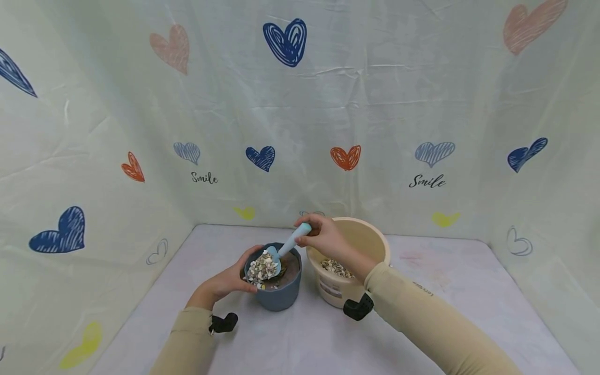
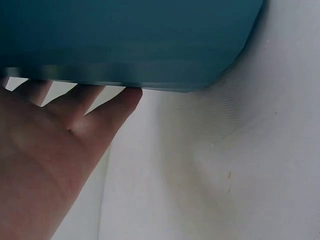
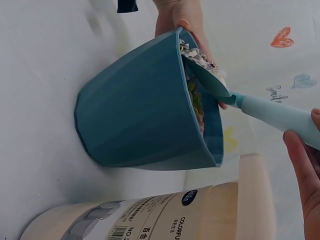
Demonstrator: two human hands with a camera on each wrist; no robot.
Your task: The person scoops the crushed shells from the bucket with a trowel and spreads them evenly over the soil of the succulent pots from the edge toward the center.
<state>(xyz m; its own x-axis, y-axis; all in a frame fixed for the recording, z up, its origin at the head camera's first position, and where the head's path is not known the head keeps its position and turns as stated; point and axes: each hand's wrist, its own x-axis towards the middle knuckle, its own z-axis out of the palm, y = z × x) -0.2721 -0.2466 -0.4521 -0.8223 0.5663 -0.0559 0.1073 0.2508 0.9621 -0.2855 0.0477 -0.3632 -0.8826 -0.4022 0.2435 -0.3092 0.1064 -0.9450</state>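
Observation:
A blue-grey flowerpot [image 1: 278, 298] stands on the table, brown material and some pebbles showing inside. My left hand [image 1: 229, 281] holds it from the left, thumb at the near rim and fingers along the far side. In the left wrist view, the fingers [image 2: 117, 107] touch the pot wall [image 2: 125, 45]. My right hand [image 1: 325, 239] grips the handle of a light-blue garden scoop [image 1: 292, 239]. Tilted down into the pot opening, its blade [image 3: 212, 82] is at the heap of small mixed pebbles [image 1: 262, 268]. The right wrist view shows the handle [image 3: 275, 114] between thumb and fingers.
A cream bucket [image 1: 330, 291] with more pebbles [image 1: 336, 268] inside stands just right of the pot, beneath my right forearm. White cloth covers the table [image 1: 440, 307]. A heart-patterned curtain [image 1: 375, 104] rises behind and at both sides.

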